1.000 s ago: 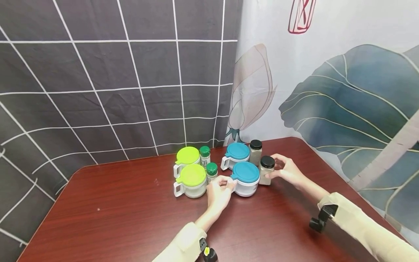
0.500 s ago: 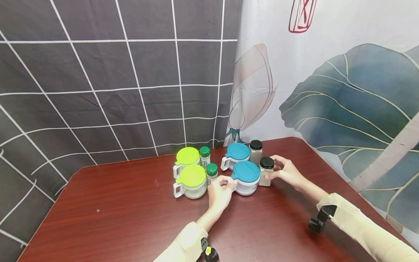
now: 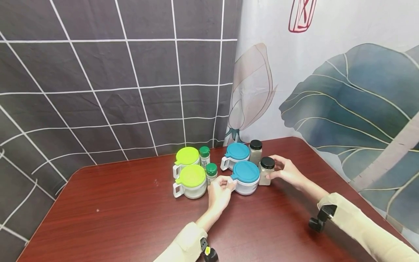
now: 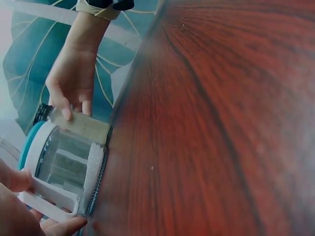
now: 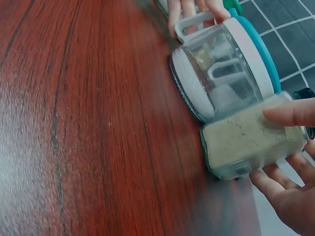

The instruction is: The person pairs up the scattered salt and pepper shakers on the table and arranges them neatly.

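In the head view, my left hand (image 3: 218, 194) is at the front blue-lidded seasoning jar (image 3: 246, 174). The left wrist view shows its thumb and fingers on the jar's white handle (image 4: 51, 194). My right hand (image 3: 287, 171) holds a square clear spice jar (image 3: 264, 178) with a black lid, full of pale powder. Seen from the right wrist, the thumb lies on one side of the spice jar (image 5: 246, 140) and fingers on the other. Both jars stand upright, side by side. Just left of my left hand is a green-capped shaker (image 3: 211, 171), partly hidden by it.
Two lime-lidded seasoning jars (image 3: 191, 176) stand one behind the other on the left, with another green-capped shaker (image 3: 204, 154) beside them. Behind my hands are a second blue-lidded jar (image 3: 238, 151) and a second black-lidded jar (image 3: 255, 150). Curtains hang along the table's (image 3: 131, 203) back edge.
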Demonstrator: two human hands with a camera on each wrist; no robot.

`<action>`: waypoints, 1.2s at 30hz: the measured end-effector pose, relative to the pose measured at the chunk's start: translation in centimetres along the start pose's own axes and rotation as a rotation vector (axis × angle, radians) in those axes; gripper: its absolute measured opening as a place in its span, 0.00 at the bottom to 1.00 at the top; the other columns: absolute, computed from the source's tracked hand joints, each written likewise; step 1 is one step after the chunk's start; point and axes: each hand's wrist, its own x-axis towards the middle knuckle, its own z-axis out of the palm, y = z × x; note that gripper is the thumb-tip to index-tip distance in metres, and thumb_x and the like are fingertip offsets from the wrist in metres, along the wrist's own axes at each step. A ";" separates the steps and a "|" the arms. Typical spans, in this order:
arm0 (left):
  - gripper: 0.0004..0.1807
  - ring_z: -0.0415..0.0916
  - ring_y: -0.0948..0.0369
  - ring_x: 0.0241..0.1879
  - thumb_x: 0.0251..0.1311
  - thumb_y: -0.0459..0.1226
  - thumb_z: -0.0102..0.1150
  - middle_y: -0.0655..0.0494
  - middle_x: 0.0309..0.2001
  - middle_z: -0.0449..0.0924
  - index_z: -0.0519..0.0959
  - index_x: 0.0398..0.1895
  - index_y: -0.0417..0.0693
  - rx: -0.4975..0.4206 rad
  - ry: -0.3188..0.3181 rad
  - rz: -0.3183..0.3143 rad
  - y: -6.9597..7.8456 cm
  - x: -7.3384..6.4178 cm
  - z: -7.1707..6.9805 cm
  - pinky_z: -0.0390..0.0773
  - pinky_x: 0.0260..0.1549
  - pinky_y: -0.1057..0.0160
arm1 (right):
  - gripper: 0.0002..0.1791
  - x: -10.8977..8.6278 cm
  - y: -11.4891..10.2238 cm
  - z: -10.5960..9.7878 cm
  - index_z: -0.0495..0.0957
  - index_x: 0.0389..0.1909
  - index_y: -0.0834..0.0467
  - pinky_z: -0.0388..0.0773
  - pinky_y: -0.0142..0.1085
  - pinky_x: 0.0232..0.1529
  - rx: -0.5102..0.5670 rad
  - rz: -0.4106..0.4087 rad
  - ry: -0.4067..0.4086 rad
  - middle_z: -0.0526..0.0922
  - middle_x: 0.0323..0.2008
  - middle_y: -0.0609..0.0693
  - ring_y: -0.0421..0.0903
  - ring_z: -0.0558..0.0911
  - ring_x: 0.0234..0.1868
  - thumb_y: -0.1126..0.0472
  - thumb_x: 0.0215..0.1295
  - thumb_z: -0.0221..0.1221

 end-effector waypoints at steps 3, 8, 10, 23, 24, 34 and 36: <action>0.07 0.84 0.61 0.32 0.51 0.33 0.68 0.47 0.30 0.87 0.83 0.32 0.39 -0.005 0.000 -0.002 0.0 0.0 0.1 0.80 0.30 0.72 | 0.30 0.0 0.0 -0.2 0.70 0.56 0.66 0.74 0.31 0.49 -0.006 -0.009 -0.012 0.82 0.44 0.44 0.29 0.78 0.44 0.67 0.50 0.66; 0.08 0.85 0.59 0.33 0.52 0.34 0.68 0.46 0.31 0.87 0.83 0.34 0.38 0.002 -0.001 0.012 -0.1 0.1 0.2 0.80 0.30 0.72 | 0.30 0.3 0.5 -0.3 0.70 0.58 0.66 0.75 0.27 0.47 -0.006 -0.038 -0.039 0.82 0.47 0.50 0.30 0.79 0.44 0.67 0.51 0.64; 0.09 0.85 0.59 0.33 0.52 0.34 0.68 0.46 0.31 0.87 0.83 0.35 0.38 0.008 -0.001 0.019 -0.1 0.1 0.3 0.80 0.30 0.72 | 0.30 0.4 0.7 -0.3 0.70 0.58 0.66 0.75 0.26 0.46 0.000 -0.064 -0.048 0.82 0.47 0.47 0.30 0.78 0.44 0.67 0.51 0.64; 0.10 0.85 0.58 0.36 0.55 0.37 0.65 0.49 0.33 0.87 0.83 0.38 0.42 0.157 -0.046 0.066 0.2 0.4 -0.1 0.79 0.37 0.67 | 0.30 0.5 0.6 -0.6 0.67 0.59 0.69 0.75 0.24 0.47 -0.012 -0.092 -0.051 0.81 0.49 0.51 0.26 0.76 0.46 0.70 0.54 0.61; 0.09 0.85 0.58 0.37 0.56 0.37 0.64 0.49 0.34 0.87 0.83 0.38 0.42 0.175 -0.058 0.072 0.2 0.4 -0.2 0.78 0.38 0.65 | 0.29 0.4 0.6 -0.6 0.68 0.59 0.69 0.75 0.24 0.47 -0.024 -0.103 -0.049 0.81 0.49 0.54 0.26 0.76 0.45 0.70 0.54 0.61; 0.15 0.84 0.57 0.44 0.63 0.34 0.55 0.49 0.43 0.86 0.80 0.51 0.43 0.305 -0.159 0.158 0.6 -0.1 -1.2 0.77 0.47 0.54 | 0.31 -0.2 0.1 -0.3 0.68 0.61 0.65 0.79 0.29 0.50 -0.165 -0.147 -0.005 0.78 0.54 0.64 0.43 0.82 0.50 0.71 0.55 0.63; 0.16 0.84 0.57 0.45 0.63 0.34 0.55 0.49 0.46 0.86 0.79 0.53 0.42 0.311 -0.178 0.164 0.7 -0.2 -1.5 0.79 0.47 0.54 | 0.31 -0.4 0.0 -0.4 0.68 0.62 0.63 0.80 0.33 0.50 -0.219 -0.146 0.016 0.79 0.54 0.62 0.52 0.81 0.52 0.70 0.55 0.64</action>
